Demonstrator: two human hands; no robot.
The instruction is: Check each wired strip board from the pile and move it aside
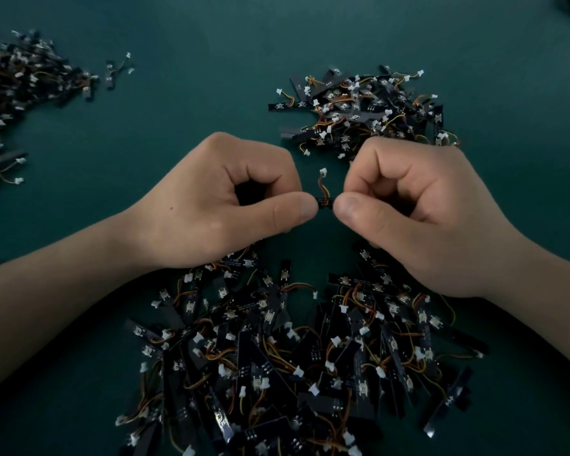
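Currently pinched: one black strip board [324,203], caught end to end between both hands and held level just above the table.
Left hand [218,199]: thumb and curled forefinger clamped on the board's left end; the other fingers are tucked under.
Right hand [418,205]: thumb and forefinger clamped on the right end in the same way, so only a short middle stretch of the board shows.
Wire lead [321,185]: red, yellow and dark strands rise from the board's middle to a white connector [323,171] that stands free in the gap between the hands.
Near pile [293,357]: a large tangled heap of the same boards and leads, lying directly under and in front of the wrists; probably the stock left to check.
Right heap [369,110]: a smaller cluster beyond the right hand, apart from the near pile.
Left heap [17,93]: another cluster at the far left edge, with one stray board [112,72] just beside it.
Table [195,44]: dark green surface under everything.
Progress: judging by the sizes, some boards look already set aside in the far heaps, though which heap takes checked ones cannot be told; the near pile is the biggest, so most of the job seems to remain.
Step in hand: the held board appears to be under inspection and is not yet put aside.
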